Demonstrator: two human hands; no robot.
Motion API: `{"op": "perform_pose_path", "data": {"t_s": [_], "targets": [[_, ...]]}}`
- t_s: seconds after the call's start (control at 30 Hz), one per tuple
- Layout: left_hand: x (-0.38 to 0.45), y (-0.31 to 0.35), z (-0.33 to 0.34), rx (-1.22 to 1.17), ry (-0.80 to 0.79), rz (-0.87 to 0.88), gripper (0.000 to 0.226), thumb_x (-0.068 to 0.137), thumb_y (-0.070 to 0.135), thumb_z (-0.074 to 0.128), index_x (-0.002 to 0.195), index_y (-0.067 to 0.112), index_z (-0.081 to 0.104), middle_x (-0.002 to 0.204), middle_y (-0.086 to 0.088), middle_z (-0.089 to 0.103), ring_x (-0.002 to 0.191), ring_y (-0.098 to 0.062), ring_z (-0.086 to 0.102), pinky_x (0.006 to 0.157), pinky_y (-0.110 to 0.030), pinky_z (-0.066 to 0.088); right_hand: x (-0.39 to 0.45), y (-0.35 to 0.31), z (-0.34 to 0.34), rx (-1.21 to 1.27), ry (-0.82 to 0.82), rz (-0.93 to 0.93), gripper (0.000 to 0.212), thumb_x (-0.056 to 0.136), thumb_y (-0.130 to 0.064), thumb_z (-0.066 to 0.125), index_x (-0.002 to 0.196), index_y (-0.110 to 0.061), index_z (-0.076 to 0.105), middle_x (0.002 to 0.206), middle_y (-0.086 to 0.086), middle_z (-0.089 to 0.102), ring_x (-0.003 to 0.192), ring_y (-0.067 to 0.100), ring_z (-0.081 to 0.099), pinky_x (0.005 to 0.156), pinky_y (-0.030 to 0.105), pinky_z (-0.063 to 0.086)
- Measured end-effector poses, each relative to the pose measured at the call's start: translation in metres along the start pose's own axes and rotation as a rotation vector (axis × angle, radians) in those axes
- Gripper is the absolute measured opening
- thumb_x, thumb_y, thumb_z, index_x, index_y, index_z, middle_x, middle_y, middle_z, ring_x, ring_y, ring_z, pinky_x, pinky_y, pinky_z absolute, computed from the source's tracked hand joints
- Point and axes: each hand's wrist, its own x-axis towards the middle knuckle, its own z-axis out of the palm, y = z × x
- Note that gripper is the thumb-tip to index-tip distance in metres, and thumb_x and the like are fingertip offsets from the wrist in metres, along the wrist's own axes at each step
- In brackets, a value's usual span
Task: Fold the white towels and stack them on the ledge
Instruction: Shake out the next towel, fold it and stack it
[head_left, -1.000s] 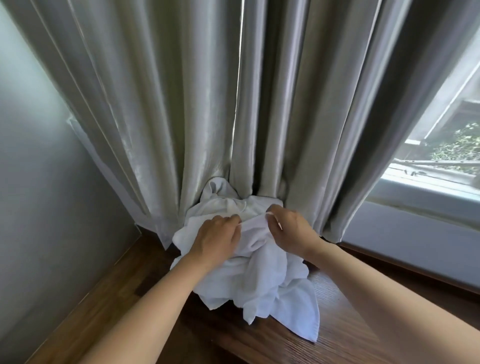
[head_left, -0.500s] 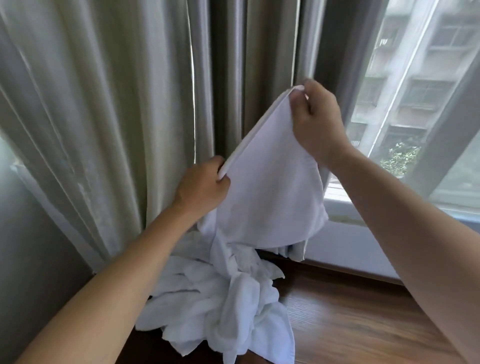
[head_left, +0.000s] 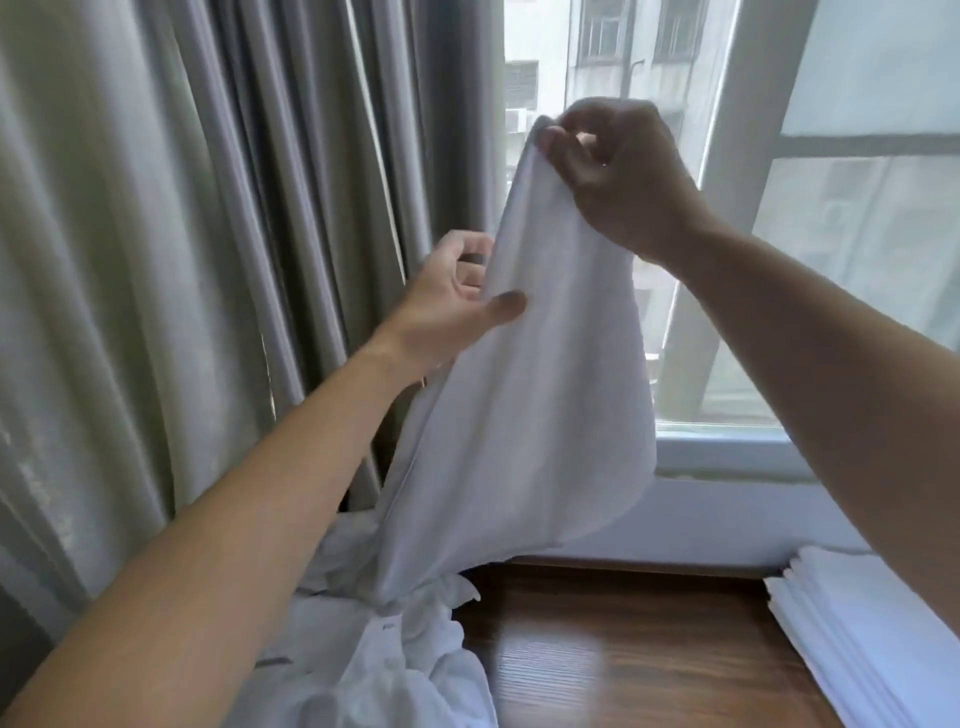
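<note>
Right hand (head_left: 618, 176) pinches the towel (head_left: 519, 405) corner, left hand (head_left: 447, 306) grips its edge. Folded stack (head_left: 862, 639) right of the heap (head_left: 374, 660); judged partway, heap remaining.

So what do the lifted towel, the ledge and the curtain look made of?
Lifted towel: soft matte white cloth, probably cotton; it drapes limply. Ledge: wood or wood-look laminate, semi-gloss; grain lines and reflections. Curtain: heavy grey-green fabric, faint sheen, deep folds.

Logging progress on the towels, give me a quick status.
Right hand pinches lifted towel at top corner; left hand grips its edge. Lower end trails into unfolded pile. Folded stack on ledge.
</note>
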Motion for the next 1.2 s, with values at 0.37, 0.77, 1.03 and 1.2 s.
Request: {"op": "perform_pose_path", "data": {"t_s": [0.37, 0.77, 1.03, 1.2], "targets": [[0.050, 0.066, 0.070, 0.105, 0.155, 0.164, 0.037, 0.092, 0.029, 0.060, 0.114, 0.000, 0.060, 0.098, -0.022, 0.070, 0.084, -0.026, 0.068, 0.067, -0.049, 0.056, -0.059, 0.060, -0.071, 0.390, -0.558, 0.404, 0.026, 0.082, -0.021, 0.086, 0.099, -0.008, 0.070, 0.087, 0.001, 0.075, 0.081, 0.015, 0.072, 0.066, 0.028, 0.056], [0.055, 0.074, 0.088, -0.075, 0.180, 0.149, 0.021, 0.098, 0.034, 0.065, 0.088, 0.015, 0.064, 0.084, -0.011, 0.065, 0.074, -0.022, 0.063, 0.066, -0.035, 0.049, -0.118, 0.130, -0.124, 0.322, -0.892, 0.630, 0.020, 0.089, -0.011, 0.072, 0.107, -0.003, 0.077, 0.105, 0.014, 0.077, 0.092, 0.022, 0.072, 0.079, 0.032, 0.054], [0.051, 0.052, 0.085, -0.130, 0.232, 0.134, 0.030, 0.107, 0.025, 0.055, 0.106, -0.001, 0.069, 0.087, -0.005, 0.069, 0.071, -0.009, 0.066, 0.063, -0.023, 0.053, -0.123, 0.149, -0.158, 0.281, -0.733, 0.814, 0.010, 0.084, -0.022, 0.077, 0.084, -0.013, 0.077, 0.078, 0.003, 0.070, 0.065, 0.014, 0.062, 0.056, 0.026, 0.045], [0.052, 0.032, 0.066, 0.000, 0.239, 0.104, 0.034, 0.106, 0.031, 0.055, 0.093, 0.005, 0.073, 0.078, -0.002, 0.062, 0.066, -0.011, 0.053, 0.057, -0.024, 0.042, -0.118, 0.167, -0.158, 0.343, -0.214, 0.949, 0.016, 0.088, -0.011, 0.078, 0.079, -0.008, 0.065, 0.072, 0.006, 0.057, 0.058, 0.017, 0.050, 0.046, 0.021, 0.049]]}}
